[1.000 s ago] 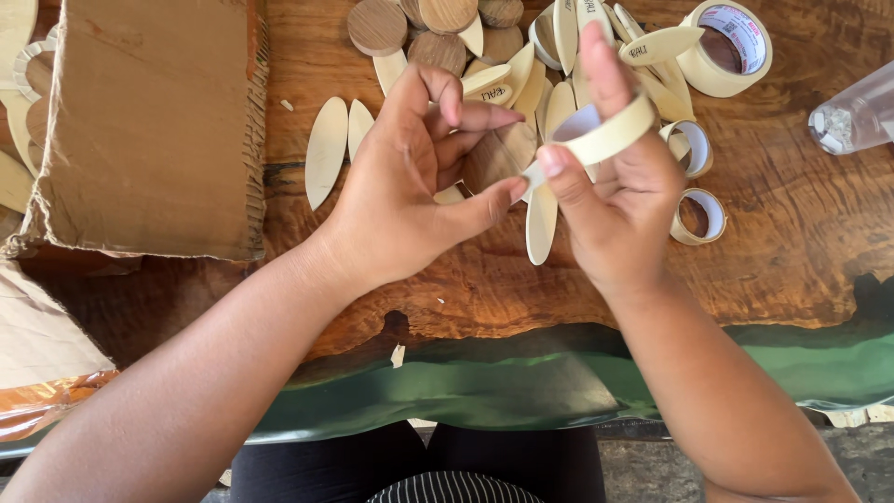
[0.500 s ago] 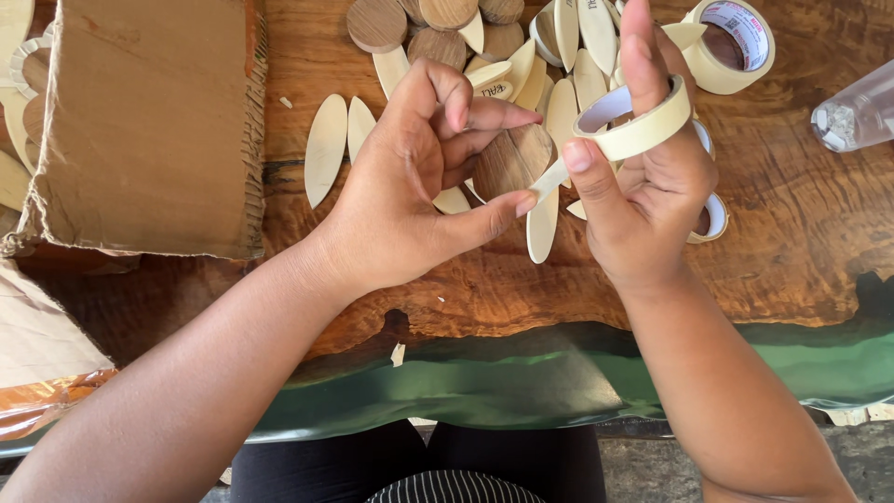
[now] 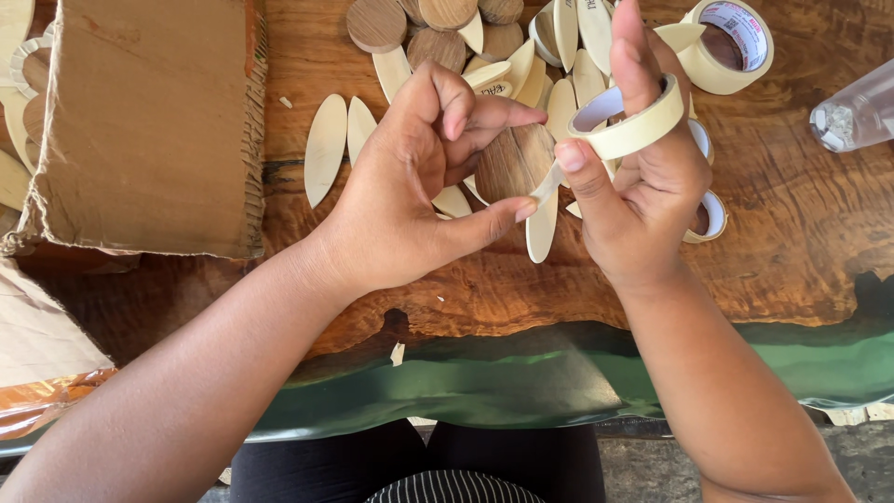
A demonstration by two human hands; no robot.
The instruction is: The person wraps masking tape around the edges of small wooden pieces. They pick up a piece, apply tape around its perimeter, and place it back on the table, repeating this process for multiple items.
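My right hand (image 3: 652, 182) holds a roll of cream masking tape (image 3: 633, 126), with fingers through its core and the thumb on its outer face. A short strip of tape (image 3: 545, 186) runs from the roll down to my left hand (image 3: 410, 200), whose thumb and curled fingers pinch the strip's free end. Both hands hover over a round dark wooden disc (image 3: 512, 160) and pale leaf-shaped wooden pieces (image 3: 542, 224) on the wooden table (image 3: 801, 233).
More pale leaf-shaped pieces (image 3: 326, 158) and dark round discs (image 3: 377, 23) lie at the back. Another tape roll (image 3: 731, 42) and smaller tape rings (image 3: 712, 219) sit at right, near a clear plastic bottle (image 3: 857, 112). A cardboard sheet (image 3: 149, 121) covers the left.
My right hand has lifted the tape roll up and away from me, and the strip between the hands has lengthened slightly. My left hand stays almost in place.
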